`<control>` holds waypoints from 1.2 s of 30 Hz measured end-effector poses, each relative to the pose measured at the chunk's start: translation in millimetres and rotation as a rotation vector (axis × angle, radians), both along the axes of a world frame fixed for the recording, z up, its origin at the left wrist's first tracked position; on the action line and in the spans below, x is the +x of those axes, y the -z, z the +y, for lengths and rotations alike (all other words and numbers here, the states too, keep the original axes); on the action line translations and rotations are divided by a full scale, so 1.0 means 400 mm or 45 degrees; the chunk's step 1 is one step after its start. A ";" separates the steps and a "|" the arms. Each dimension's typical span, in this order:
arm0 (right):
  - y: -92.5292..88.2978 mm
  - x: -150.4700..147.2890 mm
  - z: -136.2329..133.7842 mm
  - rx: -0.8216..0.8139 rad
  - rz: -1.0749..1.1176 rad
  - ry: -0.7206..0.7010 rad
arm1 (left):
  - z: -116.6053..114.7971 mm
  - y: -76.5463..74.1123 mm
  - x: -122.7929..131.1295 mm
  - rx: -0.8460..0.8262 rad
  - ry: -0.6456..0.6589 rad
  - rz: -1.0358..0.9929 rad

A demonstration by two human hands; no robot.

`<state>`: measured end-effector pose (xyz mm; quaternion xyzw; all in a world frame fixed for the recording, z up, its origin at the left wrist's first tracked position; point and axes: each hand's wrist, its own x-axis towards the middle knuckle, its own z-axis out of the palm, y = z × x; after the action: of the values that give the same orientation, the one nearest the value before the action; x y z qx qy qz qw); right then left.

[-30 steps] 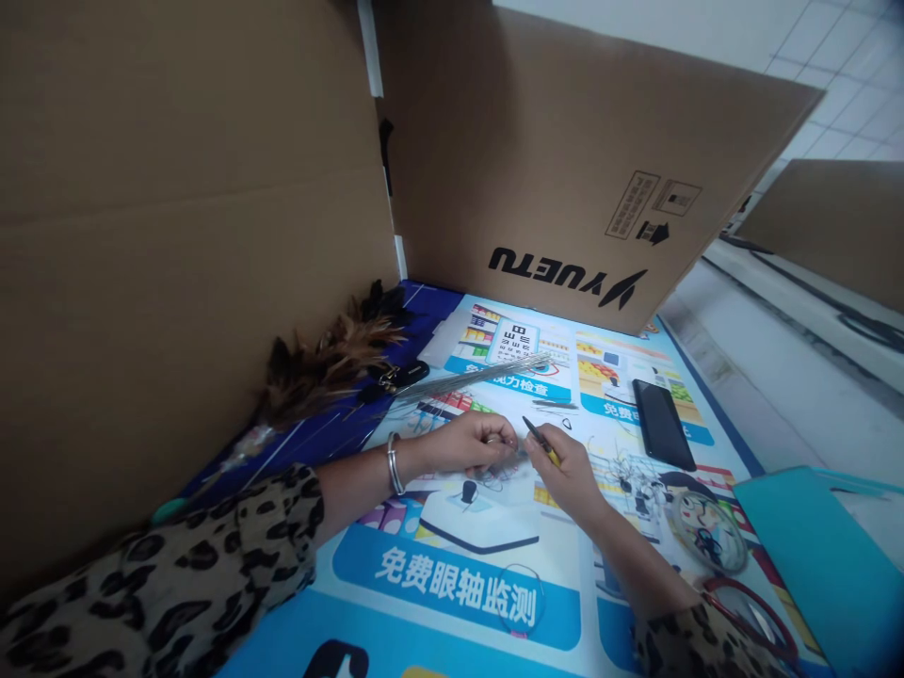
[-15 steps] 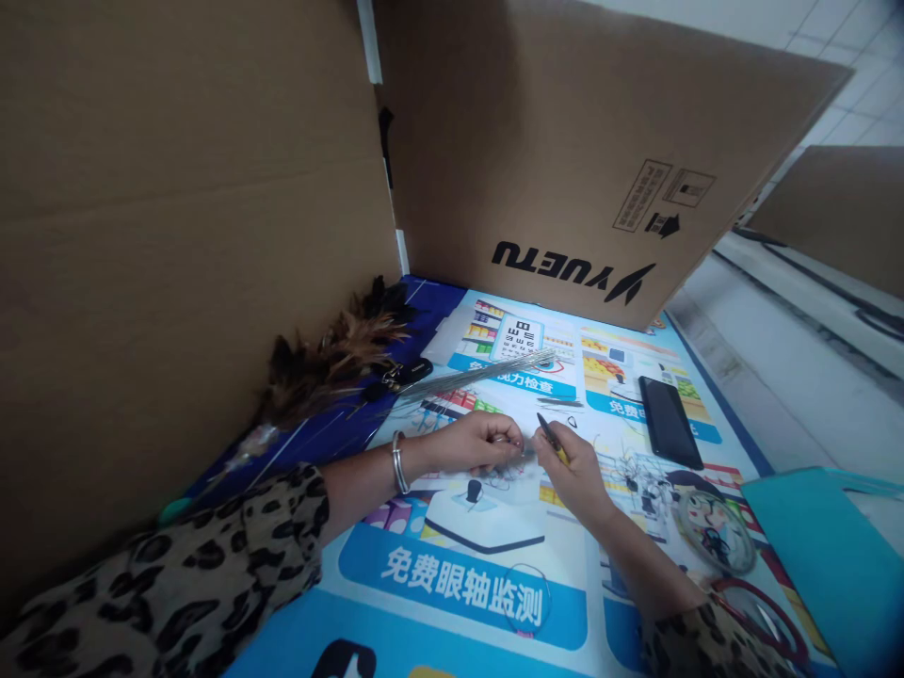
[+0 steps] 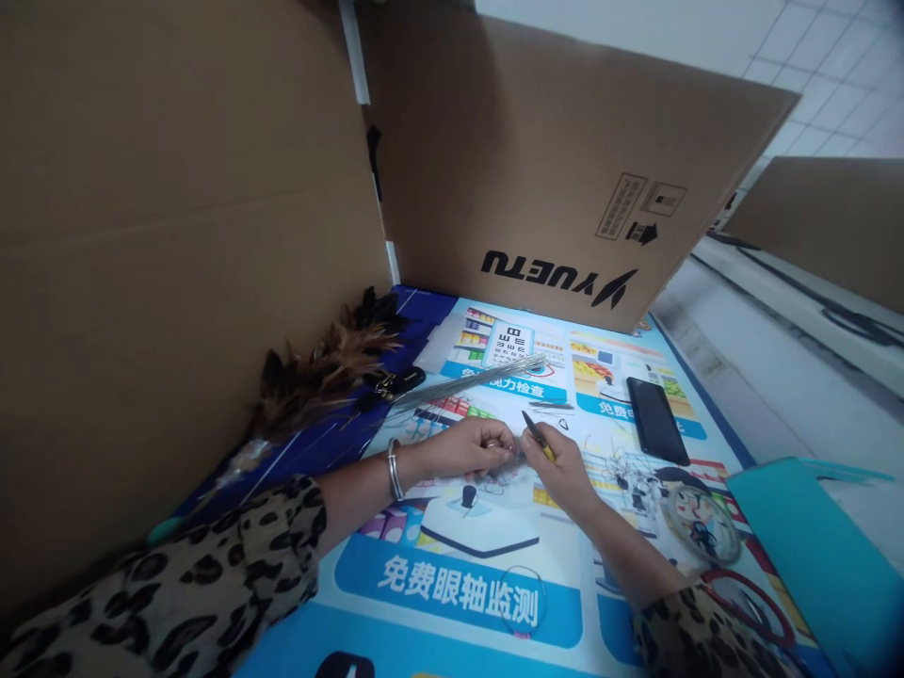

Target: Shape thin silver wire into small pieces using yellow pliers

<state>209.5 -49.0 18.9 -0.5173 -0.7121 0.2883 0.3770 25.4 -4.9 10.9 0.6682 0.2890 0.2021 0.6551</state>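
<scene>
My right hand (image 3: 565, 476) is closed around a slim tool (image 3: 540, 436) with a dark pointed end and a yellow part; most of it hides in the palm, so its exact kind is unclear. The dark end points up and to the left. Close beside it, my left hand (image 3: 476, 447) has thumb and fingers pinched together, and what lies between them is too small to make out. Fine thin wires show just under the fingers. Beyond the hands lie a long bundle of thin metal wires (image 3: 487, 376) and a few short straight pieces (image 3: 551, 406).
Tangled wire bits (image 3: 628, 476) and a clear round coil (image 3: 670, 513) lie right of my right hand, near a black phone (image 3: 657, 421), a red ring (image 3: 783, 617) and a teal folder (image 3: 812, 556). Brown feathers (image 3: 317, 367) lie left. Cardboard panels (image 3: 438, 169) wall the table.
The view has shifted slightly, so things appear a little further left. Both hands keep nearly the same pose, close together, with the tool still in my right hand.
</scene>
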 end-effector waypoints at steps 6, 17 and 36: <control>0.005 -0.005 0.004 0.007 0.012 0.036 | 0.004 0.004 -0.002 0.000 0.021 -0.002; 0.001 -0.006 0.009 -0.006 0.001 0.004 | 0.008 -0.001 0.000 0.035 0.049 0.023; 0.007 0.002 0.009 -0.007 -0.027 -0.051 | 0.006 -0.001 -0.001 0.034 0.082 -0.020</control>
<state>210.4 -45.5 16.3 -0.5071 -0.7255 0.2923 0.3620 25.1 -2.3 11.4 0.6842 0.2595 0.1901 0.6545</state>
